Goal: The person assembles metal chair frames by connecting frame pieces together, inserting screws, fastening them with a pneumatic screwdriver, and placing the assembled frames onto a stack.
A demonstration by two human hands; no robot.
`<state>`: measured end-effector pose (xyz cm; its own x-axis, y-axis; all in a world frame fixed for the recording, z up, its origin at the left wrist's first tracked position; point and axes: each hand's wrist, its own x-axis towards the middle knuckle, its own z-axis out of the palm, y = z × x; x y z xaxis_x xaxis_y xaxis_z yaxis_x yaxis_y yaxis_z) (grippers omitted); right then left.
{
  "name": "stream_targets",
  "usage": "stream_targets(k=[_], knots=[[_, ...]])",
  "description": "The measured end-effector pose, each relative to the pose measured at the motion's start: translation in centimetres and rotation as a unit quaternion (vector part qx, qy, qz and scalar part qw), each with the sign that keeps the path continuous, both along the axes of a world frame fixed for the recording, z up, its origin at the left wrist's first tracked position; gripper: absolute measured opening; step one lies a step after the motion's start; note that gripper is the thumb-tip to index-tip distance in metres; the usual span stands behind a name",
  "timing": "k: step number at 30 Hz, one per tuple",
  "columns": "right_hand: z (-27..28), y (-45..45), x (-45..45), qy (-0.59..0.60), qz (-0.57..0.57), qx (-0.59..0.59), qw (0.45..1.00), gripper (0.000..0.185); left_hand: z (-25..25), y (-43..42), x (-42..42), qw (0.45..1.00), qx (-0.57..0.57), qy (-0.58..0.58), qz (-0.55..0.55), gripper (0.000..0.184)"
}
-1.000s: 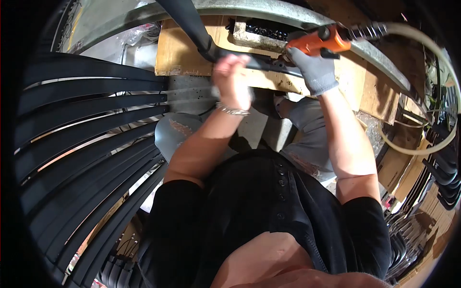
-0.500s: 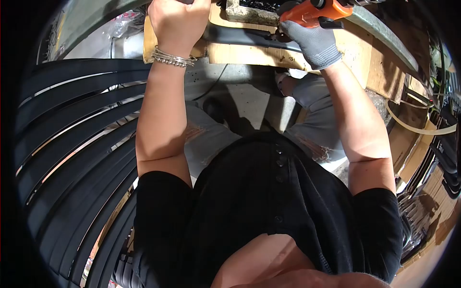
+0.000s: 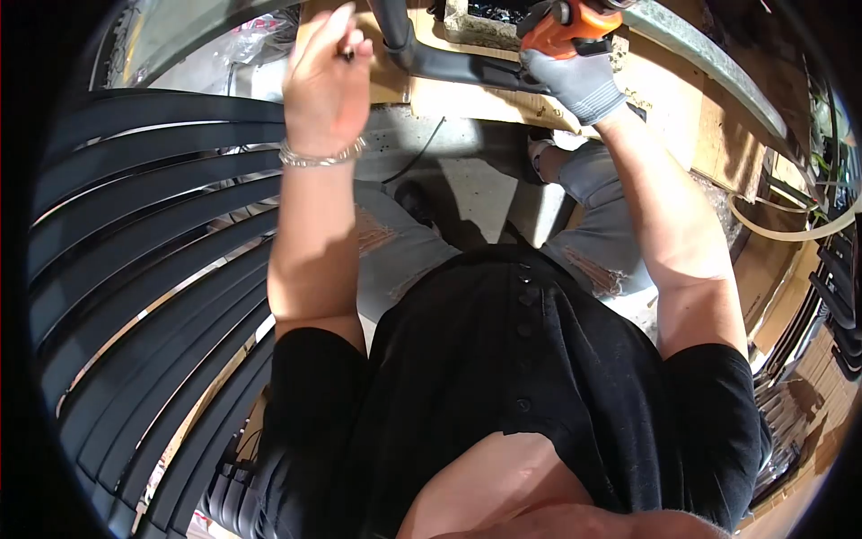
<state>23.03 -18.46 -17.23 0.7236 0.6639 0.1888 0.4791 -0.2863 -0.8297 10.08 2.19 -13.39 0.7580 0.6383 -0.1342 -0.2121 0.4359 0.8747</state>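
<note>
My left hand (image 3: 328, 94), bare with a bracelet at the wrist, is raised at the upper left. Its fingers are curled around a small dark piece (image 3: 347, 54), too small to name. The grey-gloved right hand (image 3: 575, 79) grips an orange power tool (image 3: 567, 29) at the top. Between the hands a black bent tube (image 3: 462, 68) lies on the cardboard-covered surface (image 3: 431, 99); its right end meets the gloved fingers. Behind it stands a worn tray (image 3: 485, 34) with small dark parts inside.
Long black curved bars (image 3: 153, 193) are stacked along the left. A curved metal rim (image 3: 709, 58) runs behind the surface. A pale hose (image 3: 790, 232) loops at the right, near cardboard sheets (image 3: 781, 314). Clear plastic (image 3: 260, 40) lies at the upper left.
My left hand was over the tube, moved left and up to the top edge, and is now lower with the small dark piece visible. My right hand keeps hold of the power tool.
</note>
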Motion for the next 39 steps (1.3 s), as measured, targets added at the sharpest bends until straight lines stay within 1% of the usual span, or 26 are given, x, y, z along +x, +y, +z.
stream_targets(k=[1,3,5,6,7,8,9,10,11,13,14,15,17,19,20,22,23,25,26,29,31,38,39], knots=[[0.1,0.0,-0.3,-0.032,0.007,-0.005,0.999,0.025,-1.4,-0.4,-1.3,0.962,-0.263,-0.048,0.055,0.011],[-0.1,-0.2,-0.4,-0.014,0.009,0.001,1.0,0.025,-5.2,-2.7,-3.5,0.945,-0.317,0.077,0.029,0.01],[0.3,-0.4,0.4,0.026,0.015,0.001,1.0,0.025,-10.8,-4.6,-5.5,0.913,-0.368,0.148,-0.091,0.008],[0.8,-0.3,0.7,0.02,0.017,0.008,1.0,0.025,-11.9,-5.6,-5.9,0.919,-0.352,0.125,-0.126,0.005],[1.2,-0.2,1.0,0.043,0.005,-0.012,0.999,0.025,-11.6,-6.6,-5.8,0.923,-0.334,0.103,-0.159,0.003],[1.4,-0.1,1.1,0.069,-0.008,-0.031,0.997,0.025,-11.3,-7.3,-5.5,0.927,-0.325,0.101,-0.157,0.003],[1.7,0.2,1.3,0.094,-0.02,-0.048,0.994,0.025,-10.5,-8.0,-5.0,0.937,-0.313,0.102,-0.12,0.003],[2.0,0.5,1.2,0.093,-0.016,-0.04,0.995,0.025,-9.9,-8.7,-4.5,0.944,-0.301,0.104,-0.083,0.004],[2.4,0.6,1.0,0.1,-0.027,-0.007,0.995,0.026,-9.4,-9.1,-4.2,0.949,-0.292,0.106,-0.044,0.005],[3.5,0.5,0.3,0.11,-0.046,0.054,0.991,0.027,-8.8,-9.1,-3.6,0.955,-0.274,0.109,-0.018,0.004],[4.1,0.4,-0.2,0.112,-0.041,0.057,0.991,0.027,-8.6,-9.1,-3.5,0.958,-0.261,0.116,0.003,0.004],[4.8,0.1,-0.6,0.181,-0.015,0.122,0.976,0.028,-8.4,-9.0,-3.3,0.961,-0.246,0.122,0.024,0.004],[6.0,-0.3,-1.3,0.311,0.037,0.247,0.917,0.031,-8.2,-8.7,-2.7,0.959,-0.261,0.109,0.032,0.004],[6.6,-1.0,-2.5,0.296,0.049,0.25,0.92,0.032,-8.2,-8.4,-2.2,0.949,-0.3,0.093,0.037,0.003],[6.7,-1.5,-3.1,0.283,0.055,0.25,0.924,0.033,-8.3,-8.2,-2.0,0.949,-0.3,0.094,0.037,0.003],[6.3,-1.9,-3.4,0.27,0.056,0.247,0.929,0.034,-8.6,-7.9,-1.6,0.927,-0.37,0.06,0.029,0.003],[6.0,-2.1,-3.4,0.248,0.051,0.218,0.943,0.033,-8.7,-8.0,-1.5,0.913,-0.406,0.044,0.025,0.003],[5.8,-2.5,-3.3,0.203,0.044,0.157,0.966,0.029,-8.6,-8.2,-1.3,0.906,-0.42,0.042,0.017,0.003],[5.8,-2.6,-3.3,0.203,0.042,0.155,0.966,0.029,-8.4,-8.3,-1.2,0.902,-0.43,0.036,0.012,0.003],[6.2,-2.4,-3.4,0.273,0.036,0.199,0.94,0.036,-8.5,-8.2,-0.9,0.894,-0.448,0.031,0.008,0.004],[6.3,-2.4,-3.2,0.27,0.035,0.2,0.941,0.036,-8.7,-8.2,-0.9,0.884,-0.466,0.033,0.006,0.006],[5.2,-2.9,-2.6,0.256,0.027,0.198,0.946,0.035,-8.7,-8.6,-0.5,0.885,-0.464,0.029,0.019,0.006],[5.1,-2.9,-2.6,0.25,0.03,0.195,0.948,0.032,-8.6,-8.6,-0.4,0.888,-0.459,0.031,0.024,0.007]])
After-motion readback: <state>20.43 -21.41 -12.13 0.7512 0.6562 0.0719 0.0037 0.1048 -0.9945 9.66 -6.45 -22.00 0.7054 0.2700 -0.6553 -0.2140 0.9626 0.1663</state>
